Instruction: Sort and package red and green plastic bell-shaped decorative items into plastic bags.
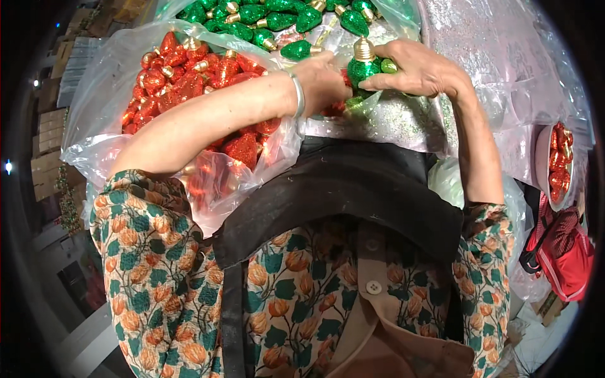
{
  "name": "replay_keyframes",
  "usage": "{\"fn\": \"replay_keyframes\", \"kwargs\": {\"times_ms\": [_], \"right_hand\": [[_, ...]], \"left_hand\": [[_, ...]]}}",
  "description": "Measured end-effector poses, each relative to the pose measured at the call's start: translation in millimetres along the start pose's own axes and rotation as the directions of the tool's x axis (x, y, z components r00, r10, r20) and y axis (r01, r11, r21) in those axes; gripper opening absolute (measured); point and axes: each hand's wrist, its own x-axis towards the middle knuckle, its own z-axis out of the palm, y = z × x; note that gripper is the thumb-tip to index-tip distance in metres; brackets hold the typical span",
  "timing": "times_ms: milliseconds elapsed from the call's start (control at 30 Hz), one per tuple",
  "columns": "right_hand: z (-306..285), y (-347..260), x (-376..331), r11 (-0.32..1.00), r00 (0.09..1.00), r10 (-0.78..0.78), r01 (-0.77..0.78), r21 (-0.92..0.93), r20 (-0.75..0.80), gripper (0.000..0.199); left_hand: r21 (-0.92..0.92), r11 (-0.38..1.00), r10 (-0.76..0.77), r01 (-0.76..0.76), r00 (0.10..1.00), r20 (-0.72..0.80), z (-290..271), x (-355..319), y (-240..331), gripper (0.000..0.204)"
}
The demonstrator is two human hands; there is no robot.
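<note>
So on the far left there's a blurry stack of brown boxes [47,135]. Next comes a big clear plastic bag [94,85] stuffed with red glitter bulbs [183,85], gold screw caps poking out here and there. The left forearm reaches over that bag, silver bangle [299,94] on the wrist.

Just beyond the wrist, on the far side, is a pile of green glitter bulbs [277,19] with clear plastic around it. The left hand [321,82] sits left of middle with its fingers curled; honestly can't tell if it's got hold of anything, since the fingertips are mostly hidden. A bit of red shows near them.

Right beside it is the main thing, a green bulb [363,68], gold cap pointing to the far side. The right hand [419,69] has it pinched between thumb and fingers, above a silvery glitter sheet [409,120].

Well off to the right, a pale bowl [542,160] holds more red bulbs, and nearer than that lies something red and meshy [567,252].
</note>
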Motion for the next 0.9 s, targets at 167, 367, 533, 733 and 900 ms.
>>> {"fn": "replay_keyframes", "kwargs": {"times_ms": [167, 367, 533, 733, 900], "right_hand": [[-15, -8, 28, 0.984, 0.952, 0.139, -0.102, -0.147, 0.272, 0.054], [-14, -13, 34, 0.996, 0.936, 0.082, -0.065, -0.059, 0.343, 0.055], [-5, -4, 46, 0.993, 0.960, 0.049, -0.018, -0.115, 0.276, 0.053], [-10, -15, 50, 0.987, 0.950, 0.072, -0.023, -0.162, 0.305, 0.053], [-16, -29, 54, 0.983, 0.924, 0.143, -0.091, -0.162, 0.354, 0.050]], "left_hand": [[0.144, 0.988, 0.125, -0.065, 0.876, -0.465, 46, -4, -6, 0.016], [0.154, 0.972, -0.201, 0.176, 0.966, 0.165, 4, 2, 2, 0.010], [0.029, 0.979, -0.205, 0.204, 0.959, 0.196, -1, -3, -6, 0.008], [-0.264, 0.953, -0.096, 0.148, 0.975, 0.202, -1, 0, -15, 0.009], [0.100, 0.992, -0.081, 0.082, 0.997, -0.014, 30, -3, -7, 0.013]]}}
